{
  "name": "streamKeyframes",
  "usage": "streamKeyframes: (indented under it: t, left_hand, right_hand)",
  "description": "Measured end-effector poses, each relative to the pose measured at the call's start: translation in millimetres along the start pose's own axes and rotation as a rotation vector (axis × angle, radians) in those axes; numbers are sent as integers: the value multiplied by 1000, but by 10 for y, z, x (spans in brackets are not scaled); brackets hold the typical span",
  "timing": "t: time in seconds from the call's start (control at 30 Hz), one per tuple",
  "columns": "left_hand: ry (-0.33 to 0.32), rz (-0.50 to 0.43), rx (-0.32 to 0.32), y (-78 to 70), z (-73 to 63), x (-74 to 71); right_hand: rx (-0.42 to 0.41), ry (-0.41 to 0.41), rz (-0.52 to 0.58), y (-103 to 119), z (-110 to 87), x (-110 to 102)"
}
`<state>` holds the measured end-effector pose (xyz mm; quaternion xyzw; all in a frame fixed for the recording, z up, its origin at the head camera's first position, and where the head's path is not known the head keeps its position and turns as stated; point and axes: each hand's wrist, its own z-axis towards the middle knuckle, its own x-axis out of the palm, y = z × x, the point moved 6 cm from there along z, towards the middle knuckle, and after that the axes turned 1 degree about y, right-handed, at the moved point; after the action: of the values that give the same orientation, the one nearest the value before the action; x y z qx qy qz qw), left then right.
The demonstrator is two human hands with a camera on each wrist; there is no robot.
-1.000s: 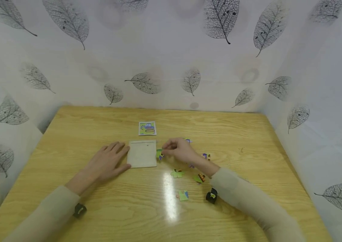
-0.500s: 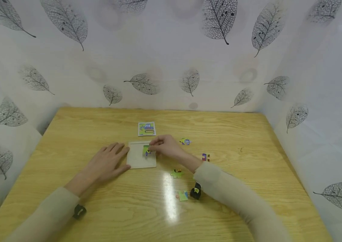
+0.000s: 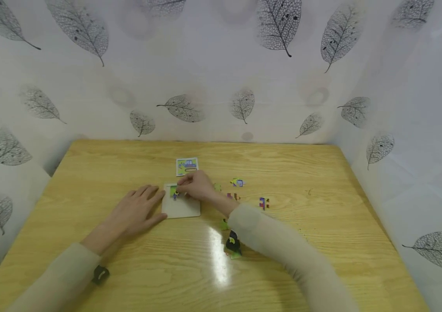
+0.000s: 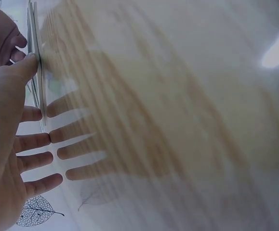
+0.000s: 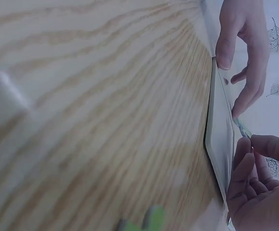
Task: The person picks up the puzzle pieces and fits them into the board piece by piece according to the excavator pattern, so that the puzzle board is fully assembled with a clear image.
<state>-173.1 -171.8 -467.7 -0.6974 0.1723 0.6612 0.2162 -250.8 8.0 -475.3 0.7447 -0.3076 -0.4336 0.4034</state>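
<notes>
Puzzle piece (image 3: 173, 193), green with a blue-and-yellow figure, is at the upper left part of the pale square board (image 3: 181, 210). Can't tell if it's flat on the surface or slightly raised; right wrist view shows it tilted at the fingertips.

Right hand (image 3: 197, 186): gripping, thumb and fingers pinching the piece's right side. Hand is over the board's upper right area.

Left hand (image 3: 136, 211): not gripping, fingers straight and spread. Fingertips at the board's left edge, thumb at its lower left corner; left wrist view has the thumb touching the edge.

Picture card (image 3: 187, 165): just beyond the board, blue vehicle on green, white border. Right hand covers its lower right corner in head view.

Loose pieces, right of the board: green-and-blue one (image 3: 238, 182) farthest back, purple-and-orange one (image 3: 264, 203) farthest right, others partly hidden by the right forearm.

Right sleeve (image 3: 279, 234) and left sleeve (image 3: 62, 271): both light. Black wrist device (image 3: 233, 242) below the right wrist, second black unit (image 3: 100, 274) by the left cuff.

Wood-grain table (image 3: 158, 268), glossy, with a bright light streak. Pale leaf-print curtain (image 3: 209, 56) behind and at both sides.
</notes>
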Motion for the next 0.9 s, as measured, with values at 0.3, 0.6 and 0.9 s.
streamKeyframes:
  t: [0.3, 0.6, 0.9]
  left_hand:
    - [-2, -8, -1, 8, -6, 7]
    - [2, -14, 2, 22, 1, 18]
    - [-17, -9, 10, 30, -2, 15]
  right_hand:
    - [28, -26, -61, 52, 36, 94]
    - [44, -66, -105, 73, 19, 106]
    - [75, -71, -117, 102, 34, 132]
